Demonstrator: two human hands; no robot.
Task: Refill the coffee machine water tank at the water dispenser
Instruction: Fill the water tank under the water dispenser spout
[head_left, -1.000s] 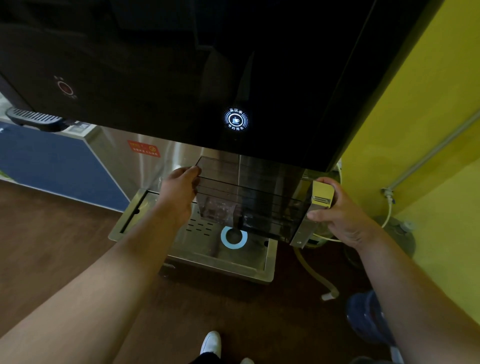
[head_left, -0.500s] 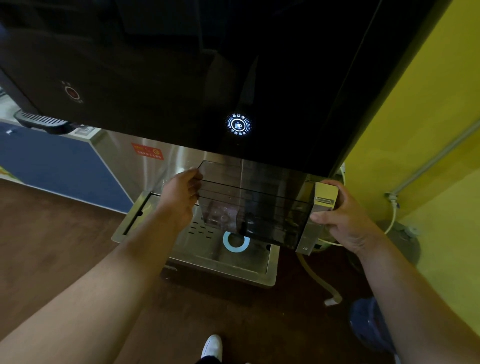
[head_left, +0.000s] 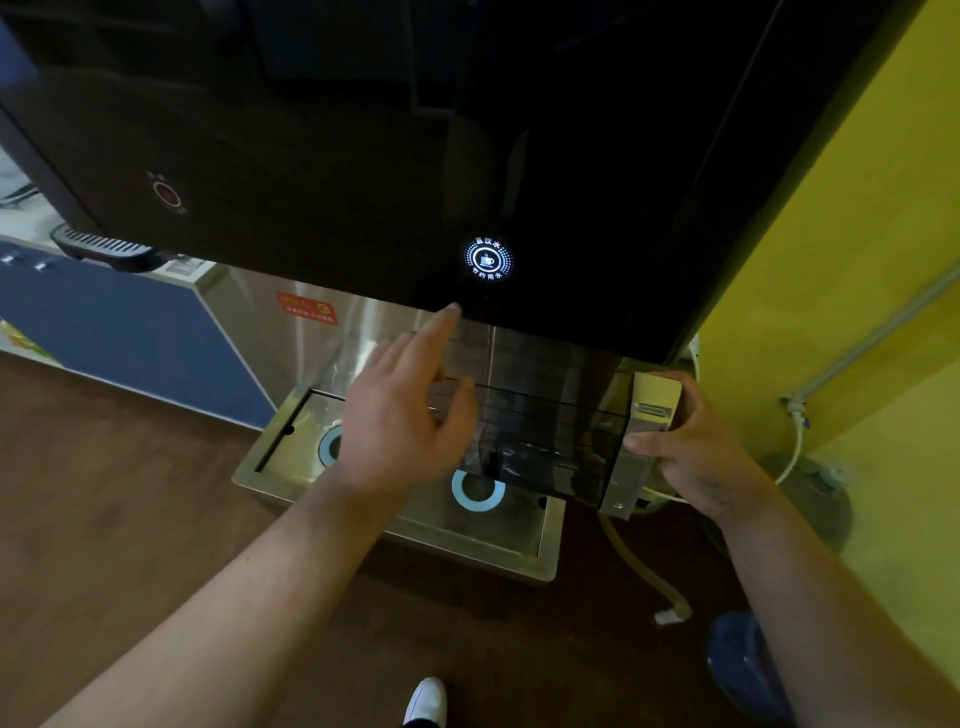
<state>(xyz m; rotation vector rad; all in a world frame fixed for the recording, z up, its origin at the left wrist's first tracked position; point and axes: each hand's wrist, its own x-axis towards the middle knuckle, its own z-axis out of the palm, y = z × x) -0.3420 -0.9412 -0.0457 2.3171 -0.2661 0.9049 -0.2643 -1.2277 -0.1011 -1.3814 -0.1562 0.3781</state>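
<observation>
The dark see-through water tank sits under the black front panel of the water dispenser, above the steel drip tray. My right hand grips the tank's silver right end. My left hand is off the tank, fingers apart, its index finger raised toward the panel's lower edge, a little left of the lit round button. A blue-white ring glows on the tray below the tank.
A yellow wall with a grey pipe stands at the right. A hose lies on the brown floor beside the tray. A blue cabinet is at the left. A dim red button sits on the panel's left.
My left hand has let go of the tank's left end and risen toward the panel with fingers spread. My right hand keeps its grip on the tank.
</observation>
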